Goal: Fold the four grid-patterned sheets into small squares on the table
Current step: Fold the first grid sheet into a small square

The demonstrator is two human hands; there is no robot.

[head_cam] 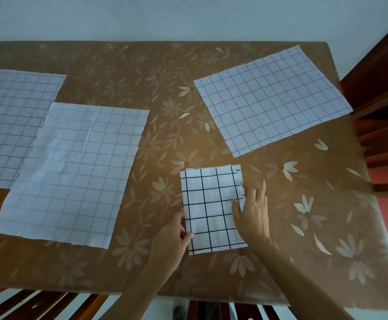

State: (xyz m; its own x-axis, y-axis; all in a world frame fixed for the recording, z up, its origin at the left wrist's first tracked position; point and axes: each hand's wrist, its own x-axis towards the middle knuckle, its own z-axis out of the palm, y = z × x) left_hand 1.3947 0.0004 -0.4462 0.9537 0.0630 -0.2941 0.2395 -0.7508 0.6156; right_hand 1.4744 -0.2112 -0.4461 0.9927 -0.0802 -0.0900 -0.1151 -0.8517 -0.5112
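White with bold black grid lines, the folded sheet is lying flat on the table between two bare hands. The left hand is gripping its left edge near the closer corner, thumb resting on top and fingers curling against the edge; whether they are reaching underneath cannot be told. The right hand is pressing down on the opposite edge, fingers spread and fairly straight, thumb lying on the sheet's surface.

Left of the left hand, a strip of brown tabletop printed with pale flowers is separating the grip from a large unfolded sheet, which is lying flat and slightly askew. Its far left part is overlapping a second unfolded sheet that is running off the left side of the view. Beyond the right hand, well apart from it, a third unfolded sheet is lying at an angle near the table's far right edge. Wooden chair slats are showing below the near table edge, and another wooden chair is standing past the right edge.

The held sheet is forming an upright rectangle, much smaller than the other three, with layers not quite aligned along the top and a ragged right edge. Its grid is looking darker than the faint blue-grey grids on the unfolded sheets. The large sheet is showing soft creases down its middle.
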